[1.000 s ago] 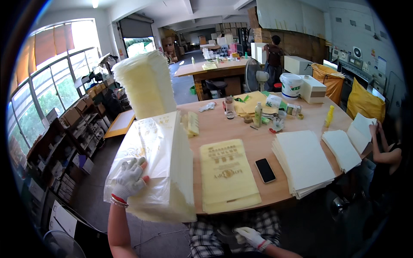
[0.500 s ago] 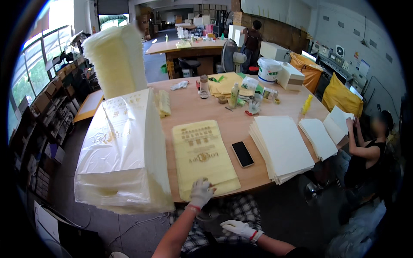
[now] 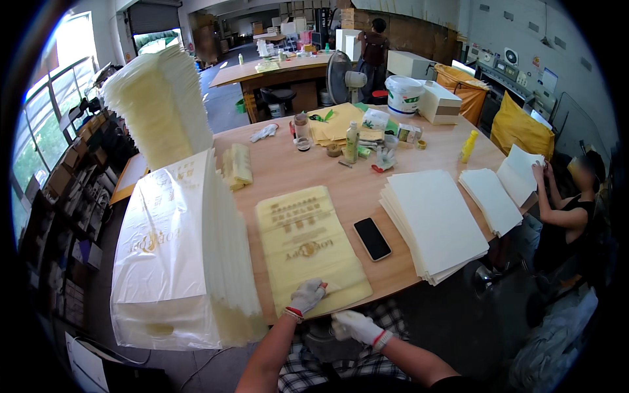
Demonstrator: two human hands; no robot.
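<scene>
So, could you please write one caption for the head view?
Gloved left hand on printed yellow sheets, gloved right hand near the table.

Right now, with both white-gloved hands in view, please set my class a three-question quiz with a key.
1. True or false: the black rectangular phone lies between the flat, pale-yellow printed sheets and the stacked white sheets.
2. Which white-gloved hand is over the near end of the pale-yellow printed sheets?
3. Fill in: in this view, the round white plastic bucket appears to the ____ of the round grey fan.

Key: 1. True. 2. The left hand. 3. Right.
</scene>
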